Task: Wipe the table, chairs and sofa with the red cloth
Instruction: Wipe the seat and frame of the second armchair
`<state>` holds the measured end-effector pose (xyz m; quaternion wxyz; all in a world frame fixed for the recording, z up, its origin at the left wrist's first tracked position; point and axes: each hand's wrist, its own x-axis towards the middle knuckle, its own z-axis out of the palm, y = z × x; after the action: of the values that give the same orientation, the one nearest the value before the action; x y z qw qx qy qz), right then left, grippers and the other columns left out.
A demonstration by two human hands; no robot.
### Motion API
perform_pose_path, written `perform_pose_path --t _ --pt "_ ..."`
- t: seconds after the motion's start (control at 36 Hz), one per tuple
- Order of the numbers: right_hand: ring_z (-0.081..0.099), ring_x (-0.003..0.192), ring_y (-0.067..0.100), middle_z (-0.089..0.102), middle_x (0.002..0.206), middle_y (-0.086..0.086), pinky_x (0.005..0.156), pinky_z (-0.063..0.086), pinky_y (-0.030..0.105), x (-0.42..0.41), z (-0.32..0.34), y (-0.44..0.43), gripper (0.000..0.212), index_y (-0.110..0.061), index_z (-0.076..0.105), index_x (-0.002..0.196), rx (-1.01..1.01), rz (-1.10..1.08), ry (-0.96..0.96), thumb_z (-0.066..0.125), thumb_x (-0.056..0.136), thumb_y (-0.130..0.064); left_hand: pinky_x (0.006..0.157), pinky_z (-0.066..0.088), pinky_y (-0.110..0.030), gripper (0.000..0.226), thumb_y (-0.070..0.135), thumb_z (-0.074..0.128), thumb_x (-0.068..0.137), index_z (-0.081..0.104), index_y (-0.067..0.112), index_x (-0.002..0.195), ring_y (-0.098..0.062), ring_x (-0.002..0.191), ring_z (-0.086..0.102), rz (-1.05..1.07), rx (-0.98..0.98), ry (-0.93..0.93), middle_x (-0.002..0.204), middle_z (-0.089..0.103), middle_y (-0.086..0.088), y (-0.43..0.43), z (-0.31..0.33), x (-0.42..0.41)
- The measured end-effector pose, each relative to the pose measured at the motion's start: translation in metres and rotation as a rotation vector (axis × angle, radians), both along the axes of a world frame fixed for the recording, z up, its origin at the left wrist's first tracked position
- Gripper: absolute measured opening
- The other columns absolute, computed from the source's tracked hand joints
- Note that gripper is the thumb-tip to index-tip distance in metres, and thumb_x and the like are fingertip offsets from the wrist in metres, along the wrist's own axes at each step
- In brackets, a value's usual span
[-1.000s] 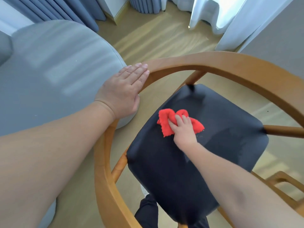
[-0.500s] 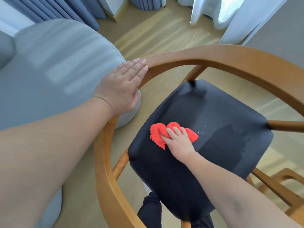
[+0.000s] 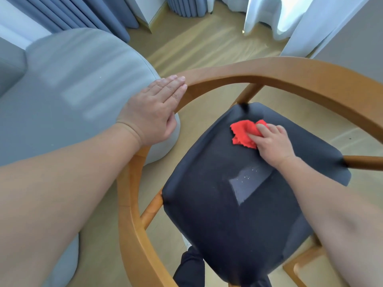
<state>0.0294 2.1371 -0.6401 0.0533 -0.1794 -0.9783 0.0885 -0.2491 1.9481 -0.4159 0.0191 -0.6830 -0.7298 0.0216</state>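
Two bare hands work at a round-backed wooden chair (image 3: 290, 73) on a pale wood floor (image 3: 207, 48). The left hand (image 3: 153, 112) lies flat, fingers straight and together, on the curved rail at 10 o'clock. The right hand (image 3: 271, 143) presses the crumpled red cloth (image 3: 242, 133) onto the dark fabric seat (image 3: 217, 214) near its 12 o'clock edge, fingers laid on top. A grey rounded sofa (image 3: 72, 96) fills 9 o'clock, blue curtains (image 3: 99, 15) hang at 11 and white sheers (image 3: 279, 15) at 1.
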Motion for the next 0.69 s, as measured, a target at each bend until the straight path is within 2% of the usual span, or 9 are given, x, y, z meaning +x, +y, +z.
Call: perform_pose_path --t 0.08,0.17,0.19,0.25,0.33,0.39,0.47,0.56,0.69 --pt "0.054 0.092 0.037 0.059 0.108 0.012 0.084 0.035 0.045 0.001 -0.003 0.016 0.037 -0.024 0.072 0.107 -0.016 -0.135 0.031 0.047 0.081 -0.014 0.109 0.036 -0.045 0.054 0.012 0.047 0.081 0.049 -0.005 0.133 -0.035 0.130 0.045 -0.002 0.010 0.009 0.139 0.048 -0.020 0.000 0.000 0.001" --pt "0.049 0.104 0.043 0.057 0.112 0.017 0.100 0.031 0.052 -0.005 -0.004 0.032 0.036 -0.019 0.070 0.107 -0.108 -0.410 0.002 0.045 0.081 -0.014 0.107 0.037 -0.045 0.054 0.011 0.047 0.079 0.050 -0.005 0.131 -0.036 0.128 0.047 -0.008 0.014 0.018 0.138 0.049 -0.021 0.001 0.000 0.001" --pt "0.047 0.108 0.044 0.056 0.114 0.019 0.102 0.031 0.051 -0.008 -0.003 0.038 0.036 -0.017 0.069 0.107 -0.159 -0.502 -0.018 0.044 0.081 -0.014 0.107 0.037 -0.045 0.054 0.011 0.047 0.080 0.050 -0.005 0.131 -0.036 0.128 0.047 -0.008 0.013 0.020 0.138 0.049 -0.021 0.000 -0.001 0.001" --pt "0.046 0.108 0.044 0.057 0.114 0.020 0.093 0.040 0.044 -0.015 -0.001 0.045 0.034 -0.013 0.069 0.106 -0.251 -0.617 -0.039 0.043 0.084 -0.015 0.108 0.037 -0.045 0.054 0.012 0.046 0.081 0.050 -0.005 0.132 -0.036 0.128 0.046 -0.012 0.014 0.031 0.138 0.049 -0.021 0.000 -0.001 0.002" --pt "0.053 0.090 0.045 0.059 0.098 0.020 0.072 0.045 0.040 -0.013 -0.004 0.042 0.032 -0.010 0.069 0.095 -0.261 -0.564 0.020 0.041 0.083 -0.017 0.108 0.036 -0.045 0.052 0.012 0.046 0.083 0.049 -0.005 0.132 -0.036 0.128 0.047 -0.017 0.017 0.053 0.138 0.049 -0.022 0.001 0.000 0.003" --pt "0.053 0.081 0.044 0.057 0.090 0.020 0.067 0.042 0.039 -0.005 -0.007 0.035 0.031 -0.008 0.069 0.090 -0.218 -0.489 0.062 0.040 0.082 -0.016 0.109 0.035 -0.045 0.051 0.012 0.045 0.084 0.049 -0.005 0.132 -0.038 0.126 0.047 -0.016 0.011 0.083 0.138 0.049 -0.022 0.001 0.000 0.004" --pt "0.053 0.083 0.043 0.057 0.093 0.018 0.065 0.043 0.042 0.009 -0.005 0.016 0.026 -0.009 0.069 0.093 -0.160 -0.454 0.078 0.047 0.079 -0.010 0.110 0.032 -0.045 0.049 0.010 0.043 0.084 0.050 -0.004 0.131 -0.039 0.125 0.048 -0.027 -0.006 0.116 0.137 0.050 -0.023 0.000 0.001 0.004" --pt "0.054 0.086 0.042 0.060 0.100 0.017 0.066 0.042 0.042 0.020 -0.008 -0.008 0.030 -0.011 0.071 0.099 -0.107 -0.423 0.127 0.051 0.077 -0.005 0.112 0.030 -0.044 0.045 0.009 0.041 0.082 0.055 -0.001 0.124 -0.037 0.123 0.050 -0.081 -0.002 0.123 0.130 0.055 -0.019 -0.003 -0.001 0.010" --pt "0.053 0.087 0.040 0.059 0.102 0.017 0.069 0.040 0.042 0.027 -0.010 -0.043 0.031 -0.012 0.071 0.102 -0.110 -0.389 0.122 0.054 0.077 -0.004 0.108 0.035 -0.043 0.041 0.004 0.043 0.076 0.062 -0.002 0.112 -0.036 0.112 0.056 -0.074 -0.031 -0.061 0.115 0.062 -0.018 -0.028 -0.028 0.060"
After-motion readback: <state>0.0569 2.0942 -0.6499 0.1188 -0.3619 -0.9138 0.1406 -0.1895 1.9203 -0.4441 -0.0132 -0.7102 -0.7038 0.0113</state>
